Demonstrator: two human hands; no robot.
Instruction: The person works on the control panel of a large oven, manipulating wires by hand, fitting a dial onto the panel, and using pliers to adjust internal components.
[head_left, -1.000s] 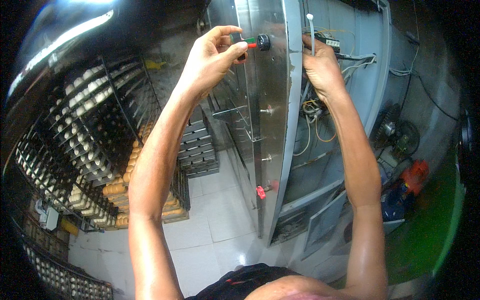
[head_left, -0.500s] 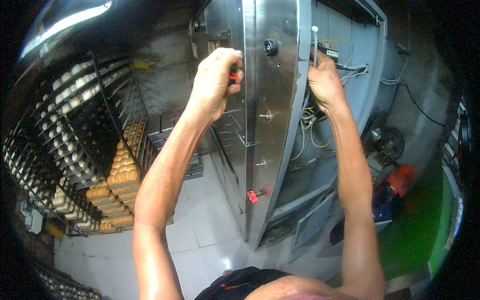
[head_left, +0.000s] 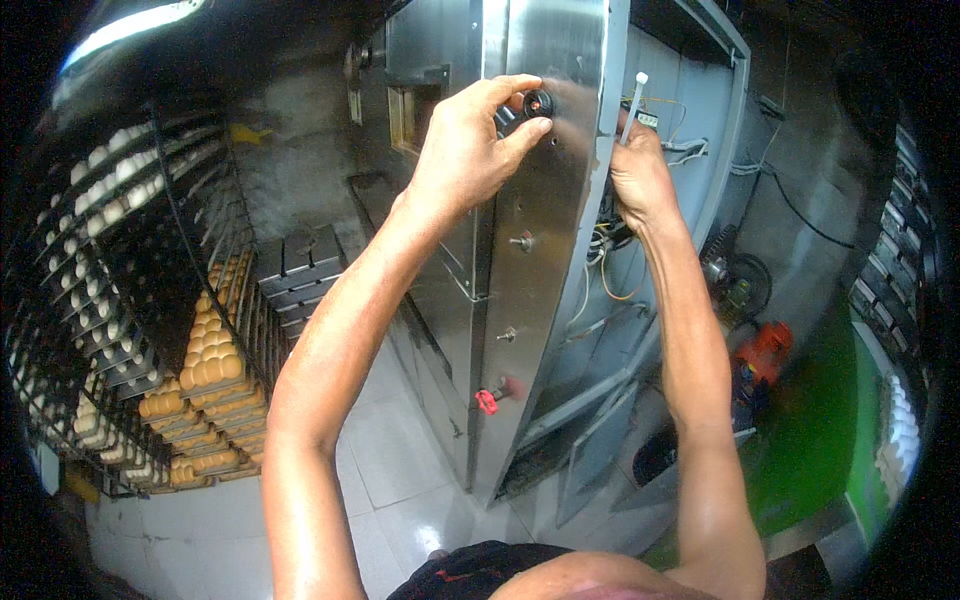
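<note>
My left hand (head_left: pixel 470 140) is at the steel front panel (head_left: pixel 545 190), thumb and forefinger closed about a round black fitting (head_left: pixel 537 104) with some orange in its middle. Another dark piece (head_left: pixel 508 120) shows between the palm and the panel; its kind cannot be made out. Behind the panel's edge, my right hand (head_left: pixel 640 180) reaches into the open side of the cabinet (head_left: pixel 690 90). Its fingers are curled and partly hidden, so what they hold does not show. A white strip like a cable tie (head_left: pixel 638 95) sticks up beside that hand, near a wired terminal block (head_left: pixel 647 119).
Below the fitting, the panel carries toggle switches (head_left: pixel 521 242) and a red valve handle (head_left: pixel 487 402). Loose wires (head_left: pixel 605 250) hang in the cabinet. At left stand racks of pale dough pieces and browned buns (head_left: pixel 210 360). An orange machine (head_left: pixel 765 350) stands at right.
My left hand has moved right, from beside the panel's edge onto the black round fitting. My right hand stays behind the panel. The whole view has shifted slightly.
</note>
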